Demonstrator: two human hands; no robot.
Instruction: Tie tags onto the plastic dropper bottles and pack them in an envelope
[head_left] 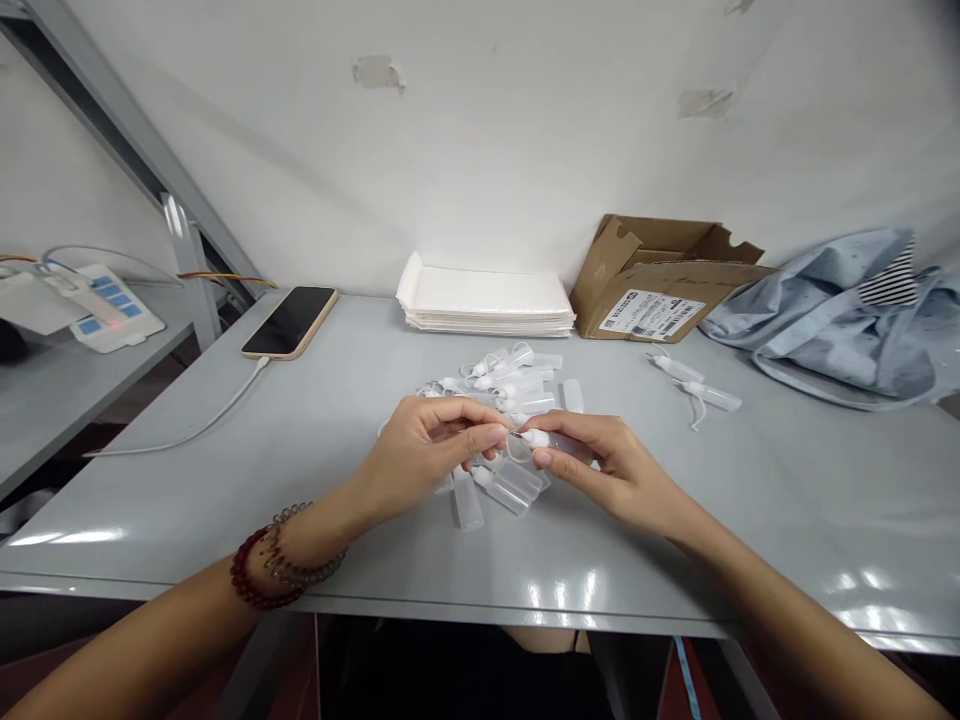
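My right hand (600, 455) is closed around a small translucent needle-tip bottle (559, 442) with a white top, its thin metal tip pointing left. My left hand (442, 440) is pinched, thumb against forefinger, right at that tip. Whatever sits between these fingertips is too small and covered to make out. A thin clear loop hangs from the bottle's top. Under and behind both hands lies a loose pile of similar bottles (514, 485) with white tops and straps, partly hidden by my fingers.
Two more bottles (697, 388) lie apart at the right. Behind the pile are stacked white padded envelopes (491, 292), an open cardboard box (660, 290) and a light blue cloth bag (832, 310). A phone (291, 322) with a white charging cable (217, 418) rests at the left.
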